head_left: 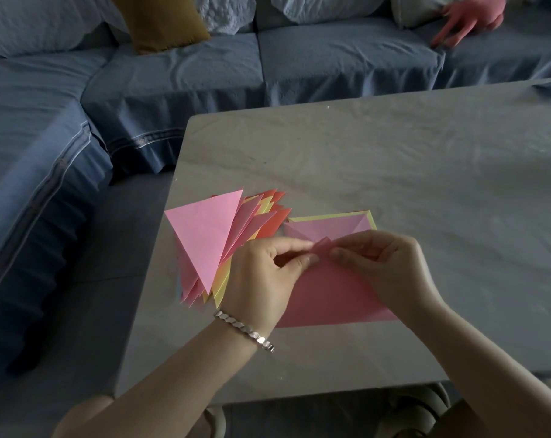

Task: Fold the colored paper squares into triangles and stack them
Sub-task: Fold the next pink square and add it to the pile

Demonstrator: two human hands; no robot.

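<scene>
A fanned stack of folded triangles (209, 235), pink on top with yellow and orange below, lies at the table's left edge. To its right sits a small pile of flat paper squares (327, 224), pink above yellow. In front of that pile lies a pink sheet (331, 298), its far corner lifted and brought over. My left hand (261, 279), with a silver bracelet at the wrist, pinches that lifted corner between thumb and fingers. My right hand (384, 267) pinches the same corner from the right.
The grey marbled table (394, 159) stretches away to the back and right. A blue sofa (173, 77) with a mustard cushion (163, 20) wraps round the left and far sides. Another person's hand (470, 20) rests on the sofa at top right.
</scene>
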